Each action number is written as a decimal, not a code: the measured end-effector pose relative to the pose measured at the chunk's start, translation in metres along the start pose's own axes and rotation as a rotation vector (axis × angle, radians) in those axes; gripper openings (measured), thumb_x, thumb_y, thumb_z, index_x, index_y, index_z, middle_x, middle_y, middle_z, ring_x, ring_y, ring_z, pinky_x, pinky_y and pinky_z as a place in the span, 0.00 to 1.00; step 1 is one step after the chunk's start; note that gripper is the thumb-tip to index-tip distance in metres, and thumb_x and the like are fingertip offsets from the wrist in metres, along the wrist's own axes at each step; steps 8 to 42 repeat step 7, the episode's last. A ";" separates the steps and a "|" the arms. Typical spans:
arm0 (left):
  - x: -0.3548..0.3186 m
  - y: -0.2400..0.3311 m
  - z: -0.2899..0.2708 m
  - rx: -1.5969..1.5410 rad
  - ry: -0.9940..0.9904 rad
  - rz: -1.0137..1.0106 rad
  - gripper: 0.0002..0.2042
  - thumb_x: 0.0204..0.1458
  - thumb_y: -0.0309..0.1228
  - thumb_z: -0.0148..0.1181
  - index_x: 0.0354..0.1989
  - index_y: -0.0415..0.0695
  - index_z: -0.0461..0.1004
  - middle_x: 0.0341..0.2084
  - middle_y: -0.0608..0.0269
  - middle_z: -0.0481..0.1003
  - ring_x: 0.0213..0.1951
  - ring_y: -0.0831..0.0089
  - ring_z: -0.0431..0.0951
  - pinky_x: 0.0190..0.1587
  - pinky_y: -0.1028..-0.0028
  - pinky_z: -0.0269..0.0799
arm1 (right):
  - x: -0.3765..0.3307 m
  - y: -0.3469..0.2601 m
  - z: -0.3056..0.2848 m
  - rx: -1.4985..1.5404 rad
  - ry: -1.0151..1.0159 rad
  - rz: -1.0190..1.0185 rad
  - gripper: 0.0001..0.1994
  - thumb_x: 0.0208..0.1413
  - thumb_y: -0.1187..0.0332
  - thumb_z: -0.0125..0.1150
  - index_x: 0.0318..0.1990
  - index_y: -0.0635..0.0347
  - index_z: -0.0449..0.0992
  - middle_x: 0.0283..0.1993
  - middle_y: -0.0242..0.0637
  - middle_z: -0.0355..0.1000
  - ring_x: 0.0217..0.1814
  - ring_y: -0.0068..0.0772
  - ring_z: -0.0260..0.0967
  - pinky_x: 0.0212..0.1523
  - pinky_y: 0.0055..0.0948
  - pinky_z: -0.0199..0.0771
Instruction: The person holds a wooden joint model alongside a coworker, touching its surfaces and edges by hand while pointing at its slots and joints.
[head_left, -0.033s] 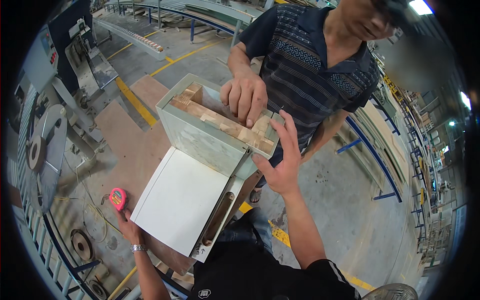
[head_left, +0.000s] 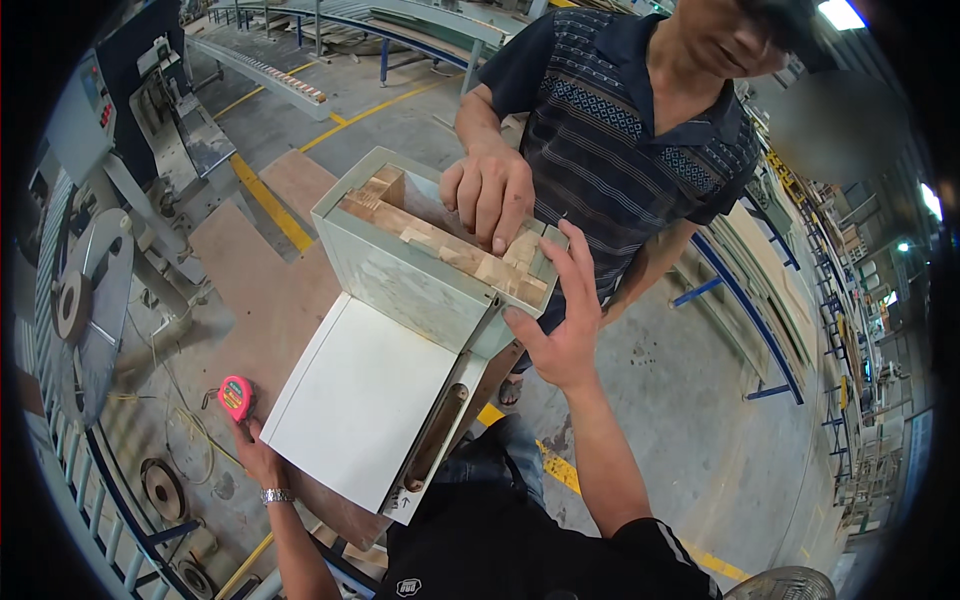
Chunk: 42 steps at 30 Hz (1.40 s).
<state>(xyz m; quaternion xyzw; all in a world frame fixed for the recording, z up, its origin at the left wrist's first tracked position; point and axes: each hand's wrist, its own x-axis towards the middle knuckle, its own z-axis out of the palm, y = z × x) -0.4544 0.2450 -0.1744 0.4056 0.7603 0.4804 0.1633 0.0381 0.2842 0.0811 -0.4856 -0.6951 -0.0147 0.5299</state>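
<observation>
My left hand [head_left: 257, 455], with a metal watch at the wrist, holds a pink-red tape measure [head_left: 237, 397] beside the left edge of a white panel [head_left: 365, 400]. Some of its fingers are hidden. My right hand [head_left: 568, 340] grips the right corner of an upright pale grey-green block [head_left: 410, 275], thumb on the near side and fingers over the far side. The block's top shows a light wood core [head_left: 430, 240] around a recess. A co-worker's hand [head_left: 490, 195] presses fingertips onto that wood, close to my right fingers.
Facing me across the block stands a co-worker in a dark patterned shirt [head_left: 590, 120]. A slotted edge piece [head_left: 437, 435] runs along the white panel's right side. Brown board [head_left: 265, 265] lies beneath. Machinery [head_left: 165, 110] is at left; a blue-framed rack of boards [head_left: 745, 290] stands at right.
</observation>
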 end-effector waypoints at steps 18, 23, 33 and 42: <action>0.003 -0.008 -0.004 -0.029 -0.024 -0.023 0.29 0.67 0.34 0.59 0.76 0.46 0.64 0.60 0.48 0.80 0.59 0.60 0.80 0.62 0.63 0.71 | 0.000 0.004 0.005 -0.011 0.042 -0.053 0.37 0.52 0.60 0.77 0.68 0.62 0.71 0.78 0.61 0.57 0.78 0.63 0.60 0.74 0.50 0.63; 0.003 -0.008 -0.004 -0.029 -0.024 -0.023 0.29 0.67 0.34 0.59 0.76 0.46 0.64 0.60 0.48 0.80 0.59 0.60 0.80 0.62 0.63 0.71 | 0.000 0.004 0.005 -0.011 0.042 -0.053 0.37 0.52 0.60 0.77 0.68 0.62 0.71 0.78 0.61 0.57 0.78 0.63 0.60 0.74 0.50 0.63; 0.003 -0.008 -0.004 -0.029 -0.024 -0.023 0.29 0.67 0.34 0.59 0.76 0.46 0.64 0.60 0.48 0.80 0.59 0.60 0.80 0.62 0.63 0.71 | 0.000 0.004 0.005 -0.011 0.042 -0.053 0.37 0.52 0.60 0.77 0.68 0.62 0.71 0.78 0.61 0.57 0.78 0.63 0.60 0.74 0.50 0.63; 0.003 -0.008 -0.004 -0.029 -0.024 -0.023 0.29 0.67 0.34 0.59 0.76 0.46 0.64 0.60 0.48 0.80 0.59 0.60 0.80 0.62 0.63 0.71 | 0.000 0.004 0.005 -0.011 0.042 -0.053 0.37 0.52 0.60 0.77 0.68 0.62 0.71 0.78 0.61 0.57 0.78 0.63 0.60 0.74 0.50 0.63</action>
